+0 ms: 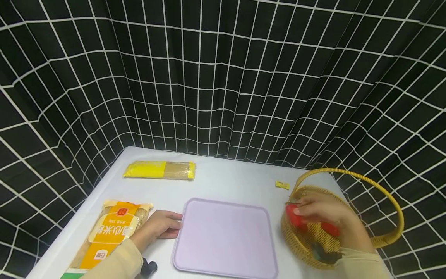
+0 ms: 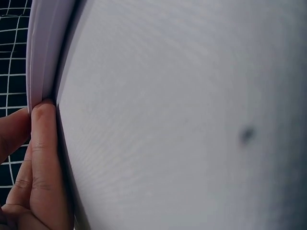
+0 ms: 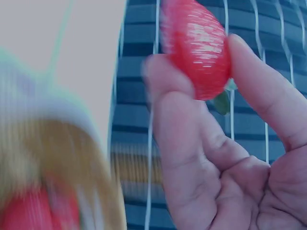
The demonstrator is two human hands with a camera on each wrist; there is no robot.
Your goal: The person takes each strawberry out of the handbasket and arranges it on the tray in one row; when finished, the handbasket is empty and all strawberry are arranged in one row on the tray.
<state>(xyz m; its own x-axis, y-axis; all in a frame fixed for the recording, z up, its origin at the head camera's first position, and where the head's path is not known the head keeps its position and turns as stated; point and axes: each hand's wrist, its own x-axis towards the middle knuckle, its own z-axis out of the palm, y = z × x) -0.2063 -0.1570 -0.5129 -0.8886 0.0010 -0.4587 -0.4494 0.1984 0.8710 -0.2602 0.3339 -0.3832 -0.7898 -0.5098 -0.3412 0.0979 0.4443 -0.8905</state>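
Observation:
My left hand (image 1: 165, 224) pinches the left edge of the pale purple tray (image 1: 226, 240). In the left wrist view, the thumb and fingers (image 2: 44, 148) lie on either side of the tray's rim (image 2: 43, 52). Over the wicker basket (image 1: 296, 248), my right hand (image 1: 322, 211) holds a red strawberry (image 3: 201, 52) between thumb and fingers, its green leaves showing below it in the right wrist view. More red pieces (image 1: 330, 229) and a dark item (image 1: 324, 254) lie inside the basket, partly hidden by the hand and blurred.
A yellow noodle packet (image 1: 156, 170) lies at the back left. Left of the tray is an orange and white grain bag (image 1: 113, 228), with a small black object (image 1: 149, 268) near the left sleeve. A small yellow sachet (image 1: 282, 185) lies behind the basket, whose handle (image 1: 386, 193) arches rightward.

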